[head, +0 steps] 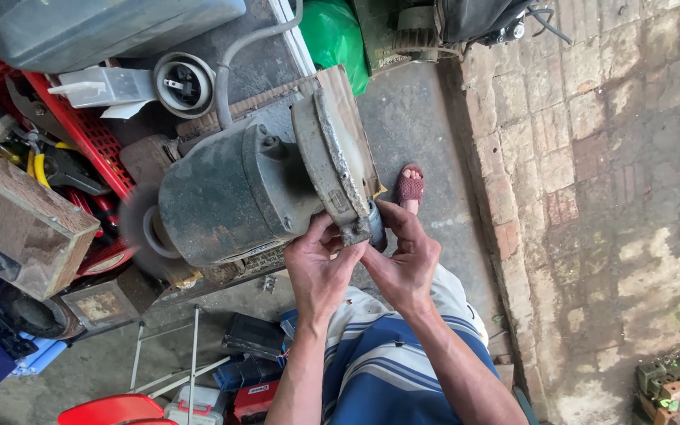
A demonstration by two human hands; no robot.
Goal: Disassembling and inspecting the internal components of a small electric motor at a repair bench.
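both hands meet at the guard edge of the bench grinder (253, 189): left hand (320, 271) with fingers curled onto the wheel guard (332, 153), right hand (403, 264) pinching a small dark round part (376, 224) against it. wire brush wheel (134, 224) at the far end looks blurred, possibly spinning. risks: part catching and kicking out, fingertips dragged in, debris hitting the sandalled foot (411, 187).

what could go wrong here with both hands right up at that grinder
1. The left hand and right hand hold a small part against the wheel under the grinder's guard; fingers could slip into it.
2. The wire brush wheel at the other end looks blurred, perhaps spinning, and is unguarded.
3. The foot in an open sandal sits below, exposed to anything dropped.
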